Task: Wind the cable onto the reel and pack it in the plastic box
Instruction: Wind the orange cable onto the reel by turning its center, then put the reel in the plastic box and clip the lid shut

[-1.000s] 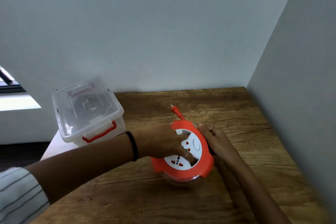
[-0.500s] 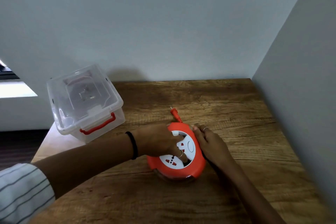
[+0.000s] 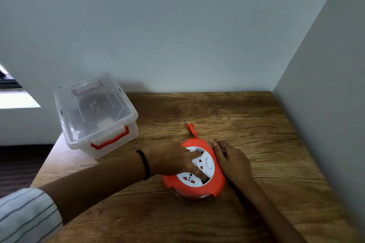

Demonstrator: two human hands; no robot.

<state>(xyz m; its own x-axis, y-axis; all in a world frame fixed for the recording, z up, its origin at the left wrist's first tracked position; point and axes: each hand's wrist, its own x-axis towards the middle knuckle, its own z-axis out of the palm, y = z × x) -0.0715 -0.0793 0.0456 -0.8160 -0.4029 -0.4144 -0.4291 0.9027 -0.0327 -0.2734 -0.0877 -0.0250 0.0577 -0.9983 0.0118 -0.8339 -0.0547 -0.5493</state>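
Observation:
An orange cable reel (image 3: 199,190) with a white socket face lies flat on the wooden table (image 3: 256,124). My left hand (image 3: 171,159) rests on top of it, fingers tucked into the white centre's recesses. My right hand (image 3: 231,161) presses against the reel's right rim. A short end of orange cable with its plug (image 3: 191,128) sticks out behind the reel. The clear plastic box (image 3: 92,112) with red handle stands at the table's back left, lid closed.
Grey walls close off the table at the back and on the right. The box overhangs the table's left edge area, where a lighter surface (image 3: 57,156) shows. Bare wood lies behind and right of the reel.
The white centre has turned under my left fingers and the plug end has drawn closer to the reel. The camera view has shifted slightly.

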